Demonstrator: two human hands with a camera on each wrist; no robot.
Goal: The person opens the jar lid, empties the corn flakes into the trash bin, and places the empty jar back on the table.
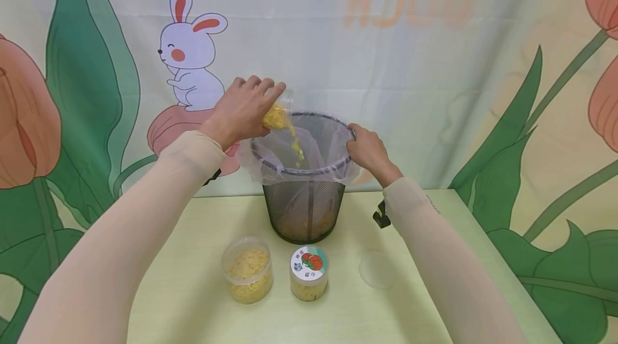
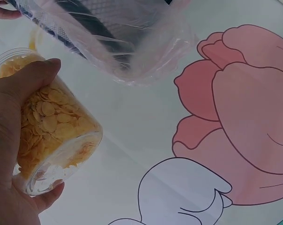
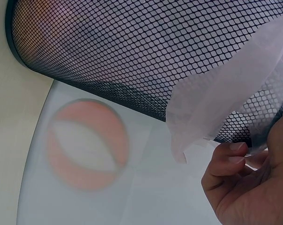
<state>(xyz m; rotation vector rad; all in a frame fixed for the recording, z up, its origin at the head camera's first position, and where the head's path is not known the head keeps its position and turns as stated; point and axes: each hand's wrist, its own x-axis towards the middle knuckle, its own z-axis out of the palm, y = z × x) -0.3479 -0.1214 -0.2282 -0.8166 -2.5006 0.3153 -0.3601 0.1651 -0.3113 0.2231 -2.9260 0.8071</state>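
My left hand (image 1: 246, 107) grips a clear plastic jar (image 2: 62, 126) of yellow flakes, tilted over a black mesh wastebasket (image 1: 305, 210). Flakes (image 1: 296, 148) stream from the jar's mouth into the basket. A thin translucent bag (image 1: 314, 145) lines the basket and folds over its rim. At the rim's right side, my right hand (image 1: 369, 152) holds the edge with curled fingers; the right wrist view shows the hand (image 3: 244, 183) beside the bag's overhang (image 3: 207, 103). Something orange-brown shows dimly through the mesh at the basket's bottom.
In front of the basket stand an uncovered clear tub (image 1: 248, 274) of yellow crumbs and a smaller jar (image 1: 309, 274) with a printed lid. A clear round lid (image 1: 377, 270) lies to their right on the pale table (image 1: 193, 301). A printed curtain (image 1: 410, 75) hangs right behind.
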